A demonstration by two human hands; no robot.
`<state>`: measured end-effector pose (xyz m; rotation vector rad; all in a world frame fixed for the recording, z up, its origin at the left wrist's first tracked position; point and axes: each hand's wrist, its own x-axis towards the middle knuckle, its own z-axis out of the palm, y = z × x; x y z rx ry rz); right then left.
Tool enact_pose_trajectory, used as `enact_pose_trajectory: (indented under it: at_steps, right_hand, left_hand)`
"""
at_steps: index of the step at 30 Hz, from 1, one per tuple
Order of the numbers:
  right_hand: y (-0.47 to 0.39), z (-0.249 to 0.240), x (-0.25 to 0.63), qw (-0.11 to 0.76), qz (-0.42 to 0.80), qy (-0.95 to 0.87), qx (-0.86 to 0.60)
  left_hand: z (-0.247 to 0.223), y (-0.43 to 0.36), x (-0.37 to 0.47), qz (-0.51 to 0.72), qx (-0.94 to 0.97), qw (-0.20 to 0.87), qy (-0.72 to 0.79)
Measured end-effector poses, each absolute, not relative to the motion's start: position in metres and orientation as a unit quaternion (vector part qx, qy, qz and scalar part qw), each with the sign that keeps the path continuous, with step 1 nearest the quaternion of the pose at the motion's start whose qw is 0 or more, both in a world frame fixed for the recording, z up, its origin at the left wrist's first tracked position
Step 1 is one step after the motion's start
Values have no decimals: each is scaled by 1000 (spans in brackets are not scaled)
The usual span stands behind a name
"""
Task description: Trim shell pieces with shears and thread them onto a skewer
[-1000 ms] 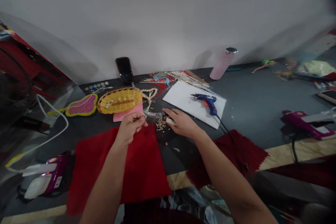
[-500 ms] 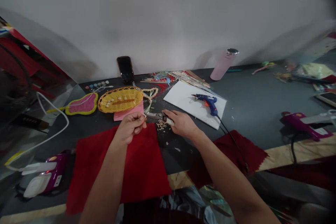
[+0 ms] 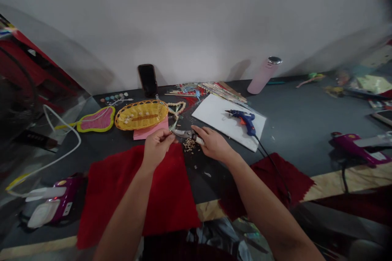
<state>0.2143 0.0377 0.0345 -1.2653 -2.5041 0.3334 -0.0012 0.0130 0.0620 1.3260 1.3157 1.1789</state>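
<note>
- Shears point(image 3: 183, 133): over the dark table point(image 3: 297, 122), near the middle, left of the white board point(image 3: 208, 110).
- Red cloth point(image 3: 171, 191) lies flat across our near side, under our left wrist. Dark red cloth point(image 3: 278, 175) sits below our right forearm.
- White board carries the blue glue gun point(image 3: 249, 124), nozzle pointing left, cord running back towards us.
- Yellow basket point(image 3: 130, 127) overlaps the pink sheet point(image 3: 150, 132); a few pale bits inside. Looks like a small part of the lot, our read.
- Left hand point(image 3: 155, 147): fingers pinched together at the blade tips. Can't make out what's between them, if anything.
- Right hand point(image 3: 214, 143): wrapped round the handles, thumb side up by the pivot.
- Shears look metallic grey at the blades, pale on the visible grip, blades aimed left at our left fingertips. Blade gap too small to call.
- Pale short pieces point(image 3: 189, 145): loose pile just below the shears, strays around it. So a fair batch is down, with the blades in use, we judge. Count left: can't tell.
</note>
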Motion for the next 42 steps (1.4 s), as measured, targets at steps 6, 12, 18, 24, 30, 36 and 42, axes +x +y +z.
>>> enact_pose_trajectory:
  at_steps: [6, 12, 18, 24, 30, 36, 42]
  right_hand:
    - [38, 35, 215, 159, 140, -878, -429]
    - [35, 35, 208, 141, 128, -864, -465]
    - [36, 33, 212, 124, 150, -870, -453]
    - [35, 39, 215, 156, 195, -876, -412]
    - [30, 44, 214, 162, 206, -874, -409]
    - [40, 31, 221, 172, 120, -808, -551]
    - [44, 30, 222, 114, 76, -755, -641]
  left_hand:
    - [63, 14, -9, 443, 473, 595, 475]
    - [63, 15, -14, 449, 464, 591, 484]
    - [60, 16, -16, 438, 468, 607, 470]
    - [56, 16, -12, 453, 468, 609, 453]
    - [59, 17, -13, 487, 463, 591, 447]
    - [54, 22, -15, 438, 535, 498, 523]
    - [40, 27, -17, 319, 651, 273, 632]
